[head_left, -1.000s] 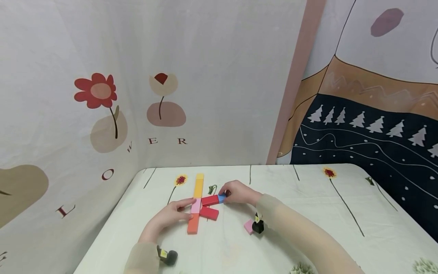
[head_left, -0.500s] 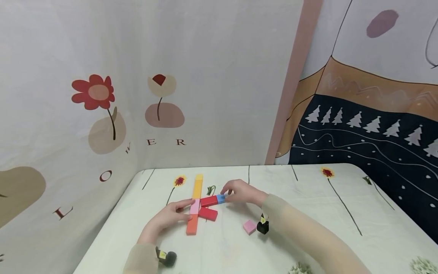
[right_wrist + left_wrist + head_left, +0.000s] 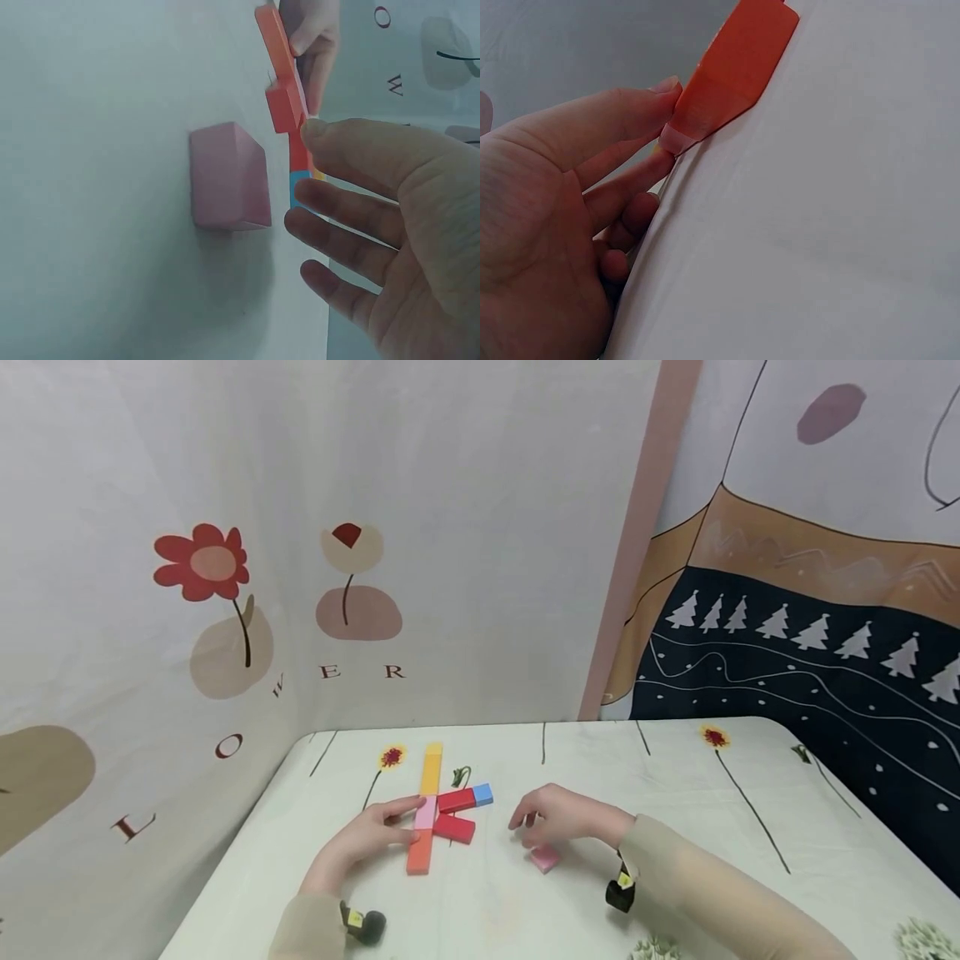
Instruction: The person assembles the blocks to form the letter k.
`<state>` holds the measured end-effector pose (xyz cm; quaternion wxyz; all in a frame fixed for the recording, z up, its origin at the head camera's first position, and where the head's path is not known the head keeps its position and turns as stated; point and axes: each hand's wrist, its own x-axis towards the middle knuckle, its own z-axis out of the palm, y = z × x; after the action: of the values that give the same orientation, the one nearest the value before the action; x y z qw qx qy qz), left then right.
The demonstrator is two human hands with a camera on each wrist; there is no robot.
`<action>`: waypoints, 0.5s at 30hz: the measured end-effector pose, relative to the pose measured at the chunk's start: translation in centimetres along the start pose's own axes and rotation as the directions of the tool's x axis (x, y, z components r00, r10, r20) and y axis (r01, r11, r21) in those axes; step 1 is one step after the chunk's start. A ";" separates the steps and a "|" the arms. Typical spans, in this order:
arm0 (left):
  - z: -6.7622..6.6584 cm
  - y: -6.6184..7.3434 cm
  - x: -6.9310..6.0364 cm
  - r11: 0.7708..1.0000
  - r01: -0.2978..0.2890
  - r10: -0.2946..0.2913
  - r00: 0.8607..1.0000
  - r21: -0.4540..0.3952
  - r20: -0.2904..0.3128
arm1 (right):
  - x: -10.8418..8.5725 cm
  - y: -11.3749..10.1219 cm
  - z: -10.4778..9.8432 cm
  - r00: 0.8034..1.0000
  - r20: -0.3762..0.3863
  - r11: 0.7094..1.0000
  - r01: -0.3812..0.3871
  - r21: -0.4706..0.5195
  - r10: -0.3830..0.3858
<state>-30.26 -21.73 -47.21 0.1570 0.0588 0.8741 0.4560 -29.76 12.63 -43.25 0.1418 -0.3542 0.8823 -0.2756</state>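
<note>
My left hand (image 3: 369, 839) rests at the left side of a row of flat blocks on the table. Its index finger and thumb touch around the pink block (image 3: 425, 812), near the join with the orange block (image 3: 419, 853). A yellow block (image 3: 431, 774) continues the row at the far end. Two red blocks (image 3: 455, 828) slant off to the right, the farther one ending in a blue block (image 3: 483, 794). My right hand (image 3: 573, 817) hovers, holding nothing, fingers relaxed and apart, over a loose pink block (image 3: 225, 180). That block stands just off its fingertips in the right wrist view.
A pale cloth printed with flowers covers the table (image 3: 675, 827). Printed fabric walls (image 3: 480, 543) rise behind it and on the left. Each wrist carries a small black camera (image 3: 620, 893).
My right hand has let go of the blue block and moved right and nearer, to above the loose pink block. The left hand keeps its place at the row.
</note>
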 end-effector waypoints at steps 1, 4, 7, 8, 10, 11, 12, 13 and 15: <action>0.0 0.0 0.0 1.000 0.000 0.000 1.000 -0.002 0.001 | -0.5 0.0 0.0 1.000 0.002 1.000 -0.002 0.012 0.002; 0.0 0.1 -0.1 1.000 0.001 -0.001 1.000 0.001 0.002 | -1.6 -0.1 0.0 1.000 0.011 0.999 -0.004 0.053 0.004; -0.1 0.1 -0.3 1.000 0.010 -0.010 1.000 0.006 0.001 | -2.5 -0.1 0.0 1.000 0.011 0.998 0.016 0.054 -0.017; -0.1 0.1 -0.4 1.000 0.012 -0.012 1.000 0.007 0.000 | -2.8 0.0 0.1 0.999 0.009 0.999 0.031 0.043 -0.031; -0.1 0.1 -0.4 1.000 0.015 -0.015 1.000 0.006 -0.001 | -3.3 0.1 0.1 0.998 0.001 0.998 0.061 0.021 -0.061; -0.1 0.1 -0.4 1.000 0.017 -0.017 1.000 0.006 0.000 | -3.5 0.2 0.1 0.997 -0.003 0.997 0.073 0.007 -0.073; -0.1 0.1 -0.4 1.000 0.015 -0.015 1.000 0.004 0.002 | -3.7 0.3 0.2 0.997 -0.007 0.997 0.082 -0.007 -0.082; -0.1 0.2 -0.4 1.000 0.013 -0.013 1.000 0.003 0.004 | -3.9 0.4 0.2 0.996 -0.010 0.996 0.089 -0.015 -0.089; 0.0 0.3 -0.3 1.000 0.012 -0.012 1.000 -0.001 0.007 | -4.3 0.7 0.3 0.995 -0.017 0.995 0.099 -0.029 -0.099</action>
<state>-30.00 -21.69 -46.91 0.1627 0.0551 0.8737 0.4551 -26.99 15.95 -43.62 0.1149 -0.3971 0.8687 -0.2729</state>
